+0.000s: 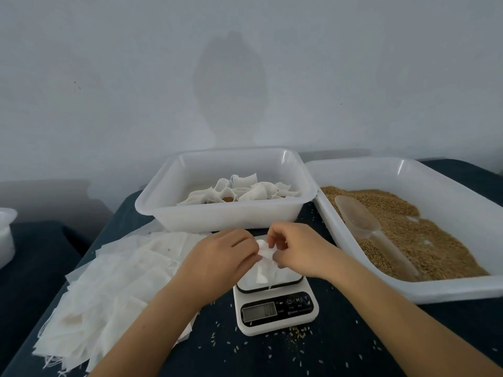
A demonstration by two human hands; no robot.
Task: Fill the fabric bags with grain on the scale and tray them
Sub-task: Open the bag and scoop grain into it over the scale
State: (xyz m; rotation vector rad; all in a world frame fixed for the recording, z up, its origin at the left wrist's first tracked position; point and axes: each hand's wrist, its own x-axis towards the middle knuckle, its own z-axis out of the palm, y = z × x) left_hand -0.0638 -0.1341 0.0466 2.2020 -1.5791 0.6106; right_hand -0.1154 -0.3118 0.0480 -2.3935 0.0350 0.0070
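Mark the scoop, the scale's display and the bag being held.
scoop (359, 217), head view, on its clear bowl.
scale's display (259, 312), head view, on the grey screen.
bag (264, 263), head view, on the white fabric between both hands.

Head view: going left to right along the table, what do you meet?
White tub at the edge → pile of flat white fabric bags → white digital scale → white plastic tray of brown grain.

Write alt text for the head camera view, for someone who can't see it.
Two bare hands, left hand and right hand, pinch a small white fabric bag over a kitchen scale. Behind it a tray holds bags; a grain tray with a scoop sits right, empty bags left.
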